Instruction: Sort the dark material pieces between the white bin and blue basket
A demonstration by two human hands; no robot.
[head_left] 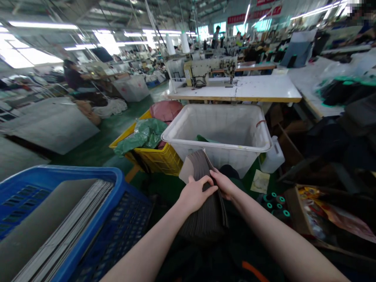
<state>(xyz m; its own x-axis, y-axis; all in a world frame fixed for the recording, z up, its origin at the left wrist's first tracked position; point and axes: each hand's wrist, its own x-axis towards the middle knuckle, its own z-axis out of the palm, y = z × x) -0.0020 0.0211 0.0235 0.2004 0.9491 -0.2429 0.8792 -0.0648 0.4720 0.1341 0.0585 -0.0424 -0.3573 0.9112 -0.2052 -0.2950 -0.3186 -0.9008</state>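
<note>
A thick stack of dark grey-brown flat pieces (pixel 205 215), perhaps fabric, stands on edge before me, its upper sheets fanned and bent. My left hand (pixel 195 192) lies over the near-left side of this stack, thumb and fingers curled onto its layers. On the stack's right edge, my right hand (pixel 223 184) grips the outer sheets, its fingertips partly hidden. To the left, a blue plastic basket (pixel 117 188) holds more grey panels (pixel 55 211) stacked on edge. Just beyond my hands is a large white bin (pixel 217 147) with a bit of green material inside.
A yellow crate (pixel 173 160) holds green plastic and a pink bundle. Behind the bin, a sewing machine (pixel 210 70) stands on a white table (pixel 264 88). At right are dark thread spools (pixel 274 205), a white jug (pixel 273 156) and a cardboard box (pixel 296 211). People sit farther back.
</note>
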